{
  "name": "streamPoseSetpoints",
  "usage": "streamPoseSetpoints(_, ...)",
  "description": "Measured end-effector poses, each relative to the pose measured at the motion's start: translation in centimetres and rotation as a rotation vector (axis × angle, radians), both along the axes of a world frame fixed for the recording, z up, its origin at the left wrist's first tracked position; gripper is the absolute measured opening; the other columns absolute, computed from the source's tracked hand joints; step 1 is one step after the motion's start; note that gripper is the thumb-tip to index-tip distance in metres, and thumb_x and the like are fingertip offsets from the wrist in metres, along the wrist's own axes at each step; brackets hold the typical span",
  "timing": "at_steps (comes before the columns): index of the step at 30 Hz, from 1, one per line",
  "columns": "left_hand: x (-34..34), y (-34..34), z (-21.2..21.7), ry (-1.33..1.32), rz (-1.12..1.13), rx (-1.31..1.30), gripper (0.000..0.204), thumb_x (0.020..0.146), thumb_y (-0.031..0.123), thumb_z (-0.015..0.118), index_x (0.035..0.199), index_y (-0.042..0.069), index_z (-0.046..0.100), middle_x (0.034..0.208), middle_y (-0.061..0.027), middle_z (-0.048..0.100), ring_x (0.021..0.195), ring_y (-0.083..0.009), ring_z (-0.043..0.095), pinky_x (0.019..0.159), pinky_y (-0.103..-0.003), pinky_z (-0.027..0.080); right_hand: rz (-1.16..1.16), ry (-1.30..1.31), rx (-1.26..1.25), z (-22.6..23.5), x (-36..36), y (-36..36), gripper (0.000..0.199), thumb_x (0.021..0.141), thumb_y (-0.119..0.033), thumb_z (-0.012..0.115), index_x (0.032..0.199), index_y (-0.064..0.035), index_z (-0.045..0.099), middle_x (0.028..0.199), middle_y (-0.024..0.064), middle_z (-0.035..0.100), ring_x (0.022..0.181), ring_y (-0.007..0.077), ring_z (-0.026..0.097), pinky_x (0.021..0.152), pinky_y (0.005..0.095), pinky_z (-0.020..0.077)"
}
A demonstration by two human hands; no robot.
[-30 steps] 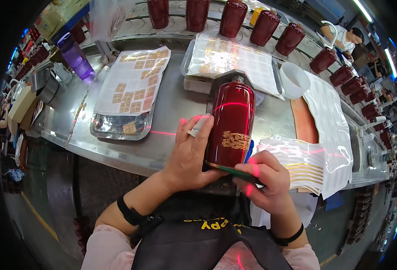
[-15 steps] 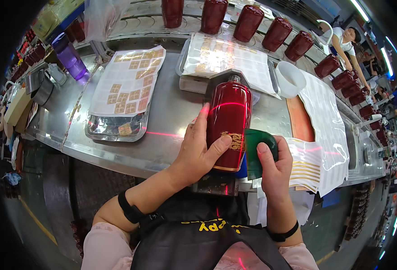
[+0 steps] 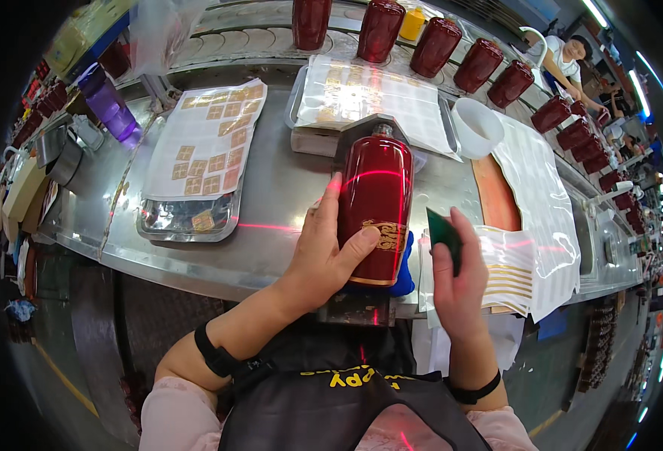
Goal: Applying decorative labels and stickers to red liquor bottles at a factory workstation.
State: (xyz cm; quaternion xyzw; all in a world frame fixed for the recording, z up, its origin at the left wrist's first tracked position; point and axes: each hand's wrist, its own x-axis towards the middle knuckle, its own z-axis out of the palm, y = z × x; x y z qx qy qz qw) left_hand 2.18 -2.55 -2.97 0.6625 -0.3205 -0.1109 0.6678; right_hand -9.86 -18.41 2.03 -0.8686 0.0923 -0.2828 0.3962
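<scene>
A glossy dark red bottle [image 3: 376,180] lies tilted on a dark stand [image 3: 358,310] in front of me, its neck pointing away. Near its base it bears a gold decal [image 3: 385,237], and a thin gold band circles the bottom. My left hand [image 3: 331,244] grips the bottle from the left, thumb pressed beside the decal. To the right of the bottle, my right hand [image 3: 461,274] pinches a flat dark green scraper [image 3: 444,237], held apart from the glass. A blue cloth [image 3: 404,272] is partly hidden behind the bottle's lower right side. Red laser lines cross the bottle.
Sheets of gold decals [image 3: 204,143] lie on a metal tray at left; another decal sheet [image 3: 369,94] lies behind the bottle. A white bowl [image 3: 476,129], gold-striped sheets [image 3: 508,282] and a purple bottle [image 3: 110,105] stand around. Red bottles [image 3: 435,46] line the conveyor; a person works far right.
My right hand has drawn the green scraper away from the bottle to the right and turned it. My left hand keeps its hold. Bottles on the conveyor have shifted right, and a yellow object appears among them.
</scene>
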Motion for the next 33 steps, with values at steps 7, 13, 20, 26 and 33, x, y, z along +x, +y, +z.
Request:
streamPoseSetpoints(7,0.0,0.1,0.1,-0.031,0.015,0.022,0.083,0.093,0.040,0.057,0.143,-0.014,0.019,0.133,-0.0296,0.044,0.123,-0.0379,0.043,0.106,-0.044,0.030,0.189,0.088,-0.369,-1.6,-0.3,1.2,0.074,0.067,0.017,0.053,0.138,-0.0043,0.048,0.133,0.0247,0.048,0.112,0.0411,0.049,0.098,0.0448,0.0424)
streamPoseSetpoints(13,-1.1,0.9,2.5,-0.363,0.121,0.170,0.085,0.090,0.046,0.060,0.142,-0.012,0.026,0.138,-0.0252,0.043,0.130,-0.0383,0.037,0.110,-0.050,0.021,0.190,0.092,-0.371,-1.4,-0.2,1.2,0.071,0.068,0.015,0.054,0.136,-0.0031,0.049,0.131,0.0247,0.050,0.111,0.0414,0.049,0.097,0.0461,0.0429)
streamPoseSetpoints(20,-4.2,1.3,2.9,-1.146,0.108,0.518,0.074,0.092,0.056,0.047,0.139,-0.001,0.044,0.135,-0.0189,0.053,0.135,-0.0375,0.035,0.113,-0.062,0.004,0.200,0.080,-0.372,-1.4,-0.1,1.3,0.065,0.071,0.013,0.054,0.133,-0.0013,0.051,0.129,0.0232,0.052,0.111,0.0416,0.050,0.096,0.0461,0.0435)
streamPoseSetpoints(26,-4.1,2.4,2.2,-0.986,0.219,0.472,0.081,0.073,0.041,0.071,0.138,-0.001,0.045,0.131,-0.0180,0.055,0.133,-0.0362,0.039,0.113,-0.062,0.007,0.193,0.103,-0.379,-0.8,-0.1,1.6,0.066,0.071,0.013,0.055,0.135,-0.0009,0.049,0.129,0.0236,0.052,0.111,0.0407,0.051,0.097,0.0455,0.0435)
streamPoseSetpoints(33,-2.6,2.5,1.6,-0.879,0.194,0.418,0.097,0.070,0.031,0.078,0.145,-0.006,0.028,0.137,-0.0264,0.046,0.127,-0.0445,0.041,0.110,-0.061,0.019,0.181,0.123,-0.418,-1.2,-0.6,1.0,0.062,0.076,0.014,0.051,0.137,0.0027,0.045,0.129,0.0212,0.054,0.116,0.0363,0.053,0.099,0.0414,0.0424)
